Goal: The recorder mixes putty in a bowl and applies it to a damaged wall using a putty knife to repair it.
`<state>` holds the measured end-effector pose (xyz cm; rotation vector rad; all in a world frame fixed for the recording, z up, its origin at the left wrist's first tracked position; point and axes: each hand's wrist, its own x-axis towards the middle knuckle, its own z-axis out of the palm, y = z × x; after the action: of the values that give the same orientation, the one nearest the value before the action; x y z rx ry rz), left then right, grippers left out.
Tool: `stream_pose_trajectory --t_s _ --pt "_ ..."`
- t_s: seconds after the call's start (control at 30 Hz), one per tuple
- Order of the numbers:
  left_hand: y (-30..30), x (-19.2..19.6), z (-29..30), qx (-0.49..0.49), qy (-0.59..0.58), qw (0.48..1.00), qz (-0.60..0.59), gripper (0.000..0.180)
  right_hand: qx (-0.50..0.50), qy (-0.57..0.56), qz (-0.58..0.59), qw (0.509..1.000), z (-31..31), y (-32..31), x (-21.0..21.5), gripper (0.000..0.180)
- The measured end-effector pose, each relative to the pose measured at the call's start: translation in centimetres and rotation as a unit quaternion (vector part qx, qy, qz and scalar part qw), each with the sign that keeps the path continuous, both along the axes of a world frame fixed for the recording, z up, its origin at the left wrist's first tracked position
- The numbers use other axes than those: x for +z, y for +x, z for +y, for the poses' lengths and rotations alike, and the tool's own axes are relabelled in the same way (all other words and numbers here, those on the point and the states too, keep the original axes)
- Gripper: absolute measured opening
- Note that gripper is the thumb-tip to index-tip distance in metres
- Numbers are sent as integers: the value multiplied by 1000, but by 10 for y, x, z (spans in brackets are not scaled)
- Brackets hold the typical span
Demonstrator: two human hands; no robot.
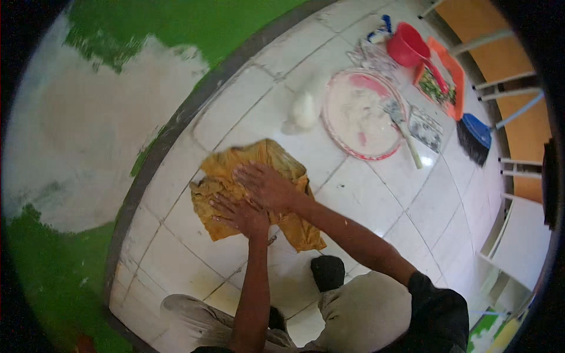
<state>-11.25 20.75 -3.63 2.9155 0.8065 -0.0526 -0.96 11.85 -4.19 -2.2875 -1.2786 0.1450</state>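
Observation:
A crumpled mustard-yellow cloth [305,234] lies spread on the white tiled floor in front of my knees. On its left part rests my left hand [240,215], palm down with the fingers stretched apart. My right hand [266,186] presses flat on the cloth just beyond it, fingers out toward the left. The two hands are close together, the right wrist near the back of the left hand. Neither one grips the fabric visibly. The underside of both palms is hidden.
A round tray [336,141] of white paste, with a putty knife [403,132] across its rim, lies ahead right. Nearby are a white lump [303,110], a red dipper [407,45], an orange dustpan [456,88] and a blue broom [475,136]. A green, white-patched wall [106,129] stands left.

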Motion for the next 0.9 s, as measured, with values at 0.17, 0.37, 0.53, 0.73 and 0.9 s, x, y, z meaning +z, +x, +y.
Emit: stream_pose_trajectory --t_s 0.17,0.37,0.53,0.73,0.9 --pt "-27 19 -42 -94 -28 995 25 72 -111 -25 50 992 -79 -61 30 54" --pt "-23 35 -117 -237 -105 965 -30 62 -299 -96 39 949 -168 -106 40 56" --pt "-31 39 -163 -422 -173 888 -60 58 -473 -109 -39 874 -243 -156 36 55" --pt "-86 59 -194 -541 -260 799 40 58 -594 -109 43 796 -326 -219 39 60" --pt "-100 46 -193 -517 -292 804 21 51 -593 -145 4 792 -274 -116 32 63"
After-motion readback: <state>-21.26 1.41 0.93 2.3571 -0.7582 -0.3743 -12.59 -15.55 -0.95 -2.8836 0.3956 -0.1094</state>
